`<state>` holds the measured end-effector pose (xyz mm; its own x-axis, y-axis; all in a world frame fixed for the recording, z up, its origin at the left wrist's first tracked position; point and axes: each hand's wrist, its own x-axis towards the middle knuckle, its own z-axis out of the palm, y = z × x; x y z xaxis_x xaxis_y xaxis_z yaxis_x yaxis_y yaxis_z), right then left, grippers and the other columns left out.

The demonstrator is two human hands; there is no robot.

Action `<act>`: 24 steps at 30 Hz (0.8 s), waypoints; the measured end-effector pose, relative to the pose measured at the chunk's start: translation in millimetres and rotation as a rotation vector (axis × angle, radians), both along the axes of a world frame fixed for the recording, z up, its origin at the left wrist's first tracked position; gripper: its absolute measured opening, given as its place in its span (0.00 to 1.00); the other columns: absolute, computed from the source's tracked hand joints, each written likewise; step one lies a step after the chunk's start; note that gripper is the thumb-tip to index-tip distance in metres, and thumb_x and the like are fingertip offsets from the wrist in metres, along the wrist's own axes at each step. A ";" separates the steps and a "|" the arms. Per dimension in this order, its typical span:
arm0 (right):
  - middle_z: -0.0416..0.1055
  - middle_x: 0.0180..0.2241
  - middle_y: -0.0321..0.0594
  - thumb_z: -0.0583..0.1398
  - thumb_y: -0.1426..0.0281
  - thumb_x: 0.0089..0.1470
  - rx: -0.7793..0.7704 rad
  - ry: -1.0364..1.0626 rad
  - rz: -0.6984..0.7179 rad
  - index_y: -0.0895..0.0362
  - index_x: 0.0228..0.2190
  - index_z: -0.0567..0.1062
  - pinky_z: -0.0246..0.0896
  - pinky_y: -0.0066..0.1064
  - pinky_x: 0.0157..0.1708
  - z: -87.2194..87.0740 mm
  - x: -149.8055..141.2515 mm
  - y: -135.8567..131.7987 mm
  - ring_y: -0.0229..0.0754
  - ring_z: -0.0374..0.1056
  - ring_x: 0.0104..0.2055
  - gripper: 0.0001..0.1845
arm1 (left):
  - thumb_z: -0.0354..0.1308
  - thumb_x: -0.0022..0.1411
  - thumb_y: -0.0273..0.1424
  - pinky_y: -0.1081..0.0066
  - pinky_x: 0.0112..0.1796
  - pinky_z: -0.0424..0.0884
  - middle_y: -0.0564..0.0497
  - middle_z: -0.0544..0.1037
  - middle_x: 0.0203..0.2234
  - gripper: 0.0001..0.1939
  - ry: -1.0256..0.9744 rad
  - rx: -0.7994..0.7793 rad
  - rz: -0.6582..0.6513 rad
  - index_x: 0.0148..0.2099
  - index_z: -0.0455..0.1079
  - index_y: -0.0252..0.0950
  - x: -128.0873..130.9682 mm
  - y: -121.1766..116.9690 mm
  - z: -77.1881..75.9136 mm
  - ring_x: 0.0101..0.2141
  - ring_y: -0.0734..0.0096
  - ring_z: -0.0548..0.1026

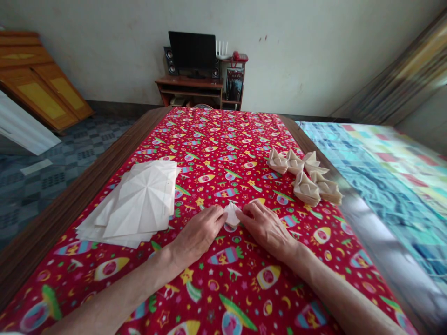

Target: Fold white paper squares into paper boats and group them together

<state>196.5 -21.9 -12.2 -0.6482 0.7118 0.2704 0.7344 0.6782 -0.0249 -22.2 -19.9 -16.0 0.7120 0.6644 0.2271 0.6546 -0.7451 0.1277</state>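
A small folded piece of white paper (232, 214) lies on the red patterned tablecloth (216, 153), pinched between both my hands. My left hand (197, 235) presses its left side with fingers drawn together. My right hand (267, 228) grips its right side, fingers closed on the fold. To the left lies a stack of creased white paper sheets (138, 202). At the right sits a cluster of several finished folded paper shapes (307, 179), beige-white and pointed.
The table's wooden edge (52, 218) runs along the left. A bed with a blue and multicoloured cover (384, 167) adjoins the right. At the far wall stands a desk with a monitor (192, 51) and speakers. An orange wooden cabinet (38, 79) stands at the left.
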 end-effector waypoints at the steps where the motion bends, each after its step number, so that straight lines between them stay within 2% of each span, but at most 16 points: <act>1: 0.67 0.37 0.43 0.52 0.73 0.62 0.000 0.015 0.012 0.56 0.43 0.72 0.59 0.31 0.33 -0.7 0.1 0.1 0.42 0.59 0.38 0.11 | 0.42 0.70 0.25 0.66 0.44 0.71 0.49 0.69 0.38 0.12 0.001 -0.004 0.003 0.47 0.66 0.35 -0.5 -0.3 0.5 0.40 0.67 0.69; 3: 0.68 0.37 0.44 0.51 0.72 0.62 -0.004 0.073 0.052 0.57 0.42 0.72 0.60 0.32 0.35 -3.3 0.5 0.5 0.42 0.60 0.38 0.12 | 0.43 0.69 0.25 0.66 0.43 0.71 0.48 0.69 0.37 0.12 -0.023 -0.012 -0.002 0.45 0.67 0.34 -1.4 0.0 -0.8 0.40 0.66 0.70; 6: 0.69 0.36 0.44 0.51 0.72 0.62 -0.036 0.215 0.077 0.57 0.40 0.74 0.61 0.32 0.36 -9.6 1.4 1.7 0.41 0.62 0.38 0.12 | 0.45 0.68 0.25 0.68 0.43 0.71 0.48 0.70 0.37 0.10 -0.167 -0.040 -0.002 0.42 0.68 0.34 -2.0 3.2 -8.8 0.39 0.68 0.71; 9: 0.70 0.34 0.41 0.52 0.70 0.62 -0.118 0.361 0.015 0.56 0.36 0.75 0.62 0.29 0.36 -14.1 1.5 3.2 0.38 0.64 0.36 0.11 | 0.47 0.68 0.27 0.72 0.40 0.71 0.50 0.71 0.35 0.09 -0.348 -0.088 0.051 0.39 0.69 0.36 0.0 8.8 -17.8 0.36 0.72 0.72; 12: 0.70 0.32 0.40 0.53 0.69 0.62 -0.197 0.434 -0.072 0.56 0.32 0.74 0.61 0.28 0.34 -14.2 -1.3 4.1 0.37 0.65 0.35 0.11 | 0.48 0.67 0.27 0.72 0.38 0.71 0.51 0.71 0.32 0.08 -0.406 -0.131 0.123 0.36 0.67 0.35 4.4 13.6 -20.0 0.34 0.73 0.72; 17: 0.68 0.30 0.40 0.53 0.68 0.62 -0.138 0.345 -0.195 0.57 0.31 0.73 0.58 0.27 0.32 -12.3 -10.0 4.6 0.38 0.64 0.32 0.12 | 0.50 0.66 0.28 0.71 0.36 0.69 0.51 0.69 0.31 0.06 -0.300 -0.147 0.209 0.35 0.65 0.36 10.2 14.2 -14.0 0.33 0.71 0.70; 24: 0.67 0.29 0.39 0.54 0.66 0.61 -0.131 0.222 -0.246 0.57 0.29 0.70 0.54 0.28 0.31 -12.0 -13.3 8.8 0.39 0.63 0.31 0.11 | 0.55 0.64 0.31 0.73 0.33 0.66 0.53 0.70 0.31 0.06 -0.242 -0.178 0.299 0.33 0.66 0.36 8.9 17.7 -9.1 0.33 0.71 0.71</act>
<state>183.3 -13.1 -24.2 -0.3890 0.8770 0.2820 0.8421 0.4626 -0.2772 -13.3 -2.2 -25.1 0.4223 0.8774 0.2276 0.7737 -0.4797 0.4139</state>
